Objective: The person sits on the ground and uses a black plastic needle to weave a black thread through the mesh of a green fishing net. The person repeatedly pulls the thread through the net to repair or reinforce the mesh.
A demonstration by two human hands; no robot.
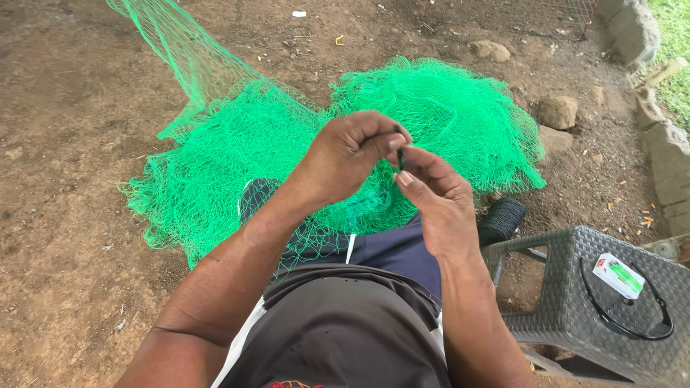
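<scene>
While the dirt ground (72, 179) is spreading bare around it, a bright green fishing net (237, 151) is lying heaped before the seated person and trailing over the lap. A grey woven plastic stool (568, 287) is standing to the right, carrying a small white packet (618, 276). Just above the net, the left hand (348, 154) and right hand (438, 197) are meeting, fingertips closing together on a small dark object (401, 156).
</scene>
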